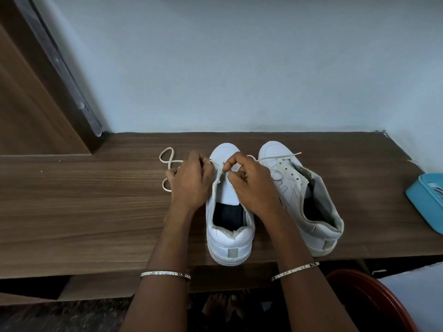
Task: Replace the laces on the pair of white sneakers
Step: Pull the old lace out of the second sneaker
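Head view. The right hand (251, 185) has thumb and forefinger pinching the lace (285, 156) at the lowest eyelets of the centre sneaker (230, 238), with the other fingers curled. The left hand (191, 180) has its fingers curled at the opposite eyelet edge and is apparently gripping the same lace; the knuckles hide the contact.

Step in hand, judged: threading the first eyelet pair, so the task is early.
- Feed the tip from below.
- Pull both ends level before crossing.
- Keep the lace flat and untwisted.
- Hold the tongue down so it does not bunch.

Slack lies in loops at 9 o'clock of the left hand. One end trails across the toe of the second sneaker (311, 200), which stands just beside the first at 3 o'clock, tilted, with eyelets mostly bare.

Both sneakers sit heel-toward-person on a wood-grain table (84, 212). A blue tray (422, 202) sits at the 3 o'clock edge, its contents unclear. A pale blue wall (239, 68) is at 12 o'clock and a wooden door (28, 111) at 10. A red-brown basin (369, 300) sits below the table at 5 o'clock.
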